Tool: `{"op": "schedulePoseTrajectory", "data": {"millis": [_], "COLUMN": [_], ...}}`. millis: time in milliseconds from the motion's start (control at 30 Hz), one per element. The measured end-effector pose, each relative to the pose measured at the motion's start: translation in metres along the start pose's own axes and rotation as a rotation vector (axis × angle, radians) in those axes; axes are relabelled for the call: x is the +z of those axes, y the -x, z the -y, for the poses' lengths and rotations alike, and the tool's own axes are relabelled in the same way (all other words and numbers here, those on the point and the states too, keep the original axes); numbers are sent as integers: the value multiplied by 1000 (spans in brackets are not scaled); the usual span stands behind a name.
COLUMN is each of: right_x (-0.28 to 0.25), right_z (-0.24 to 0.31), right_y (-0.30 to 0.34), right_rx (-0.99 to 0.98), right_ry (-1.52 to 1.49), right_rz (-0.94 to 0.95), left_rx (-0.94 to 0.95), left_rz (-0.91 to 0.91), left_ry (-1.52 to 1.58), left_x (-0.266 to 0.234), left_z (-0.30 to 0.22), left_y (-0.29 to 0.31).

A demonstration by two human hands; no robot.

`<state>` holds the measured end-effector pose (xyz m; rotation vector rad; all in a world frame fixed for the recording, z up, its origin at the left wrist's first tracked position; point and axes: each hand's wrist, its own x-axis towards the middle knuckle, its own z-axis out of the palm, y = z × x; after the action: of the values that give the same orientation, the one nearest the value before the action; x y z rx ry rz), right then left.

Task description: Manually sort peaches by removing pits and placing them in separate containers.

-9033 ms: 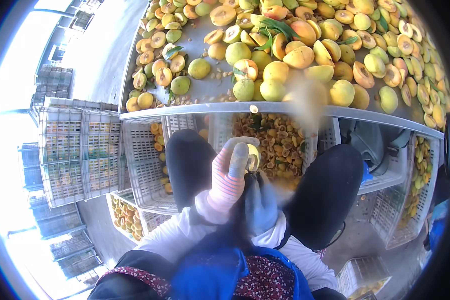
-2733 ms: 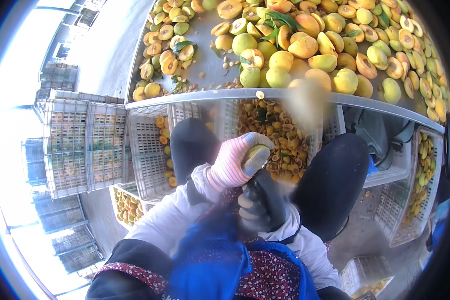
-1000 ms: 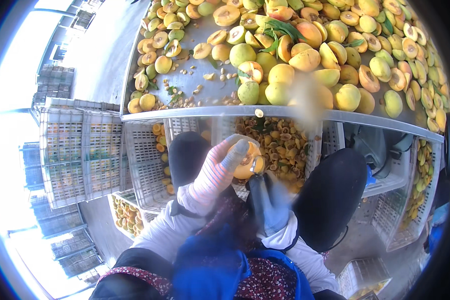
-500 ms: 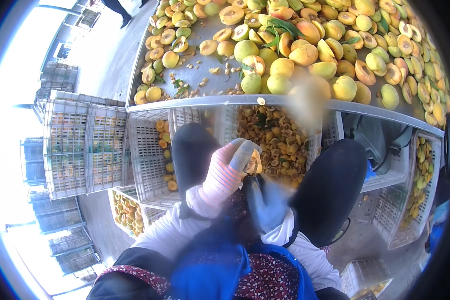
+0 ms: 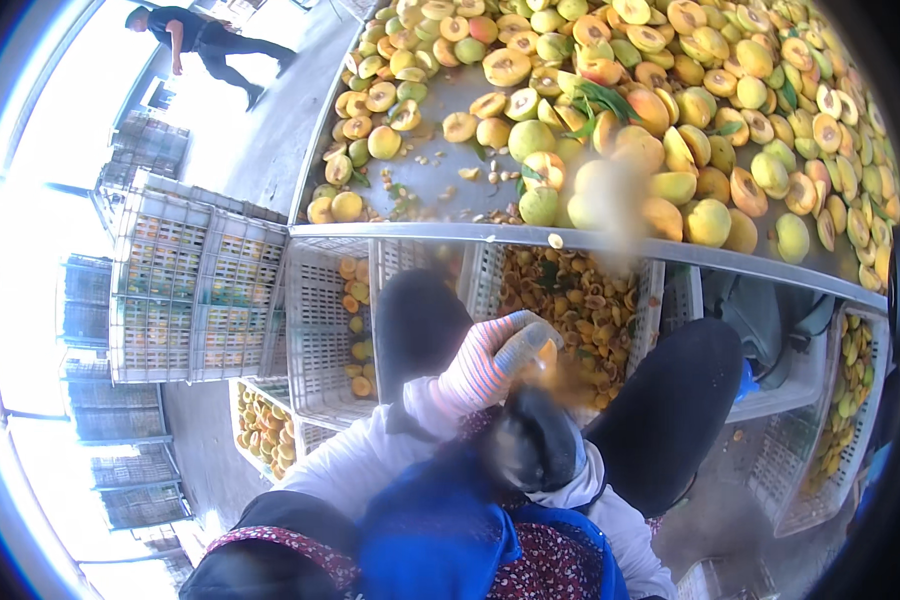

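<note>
My left hand [image 5: 492, 362], in a striped knit glove with grey fingers, is closed around a peach half [image 5: 547, 354], of which only an orange edge shows. Just below it is my right hand [image 5: 536, 440], in a dark, shiny glove. It is blurred, and its fingers look curled in; what they hold, if anything, is hidden. Both hands are between my knees, above a crate [image 5: 653, 310] full of brownish-orange fruit pieces. Beyond my knees stands a metal table [image 5: 450, 178] heaped with halved and whole yellow-green peaches [image 5: 708, 222].
White crates [image 5: 315, 345] with fruit stand under the table edge. Stacked crates [image 5: 198, 285] rise at the left. Another crate of fruit [image 5: 840, 400] leans at the right beside a grey bag [image 5: 755, 315]. A person [image 5: 210, 45] walks at the far left.
The view has shifted, so the table sits lower and further right. My right hand has turned, showing its dark side. At the far left, more of the walking person has come into view.
</note>
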<state>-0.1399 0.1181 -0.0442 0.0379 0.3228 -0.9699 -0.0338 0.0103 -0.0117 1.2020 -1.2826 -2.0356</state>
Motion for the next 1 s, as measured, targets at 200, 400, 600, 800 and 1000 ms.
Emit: {"op": "schedulePoseTrajectory", "data": {"millis": [200, 400, 600, 800, 1000], "right_x": [-14, -25, -17, -24, -15], "right_z": [-10, -14, -12, -19, -9], "right_y": [-13, -17, -20, -20, -11], "right_rx": [283, 219, 294, 292, 266], "right_ry": [-690, -686, -748, -666, -343], "right_rz": [480, 524, 580, 490, 345], "left_rx": [60, 1, 98, 67, -22], "left_rz": [-20, -107, 8, -142, -322], "left_ry": [67, 235, -141, 274, 567], "left_x": [-13, -4, -19, -9, -13], "left_z": [24, 23, 9, 31, 62], "left_y": [3, 5, 5, 9, 13]}}
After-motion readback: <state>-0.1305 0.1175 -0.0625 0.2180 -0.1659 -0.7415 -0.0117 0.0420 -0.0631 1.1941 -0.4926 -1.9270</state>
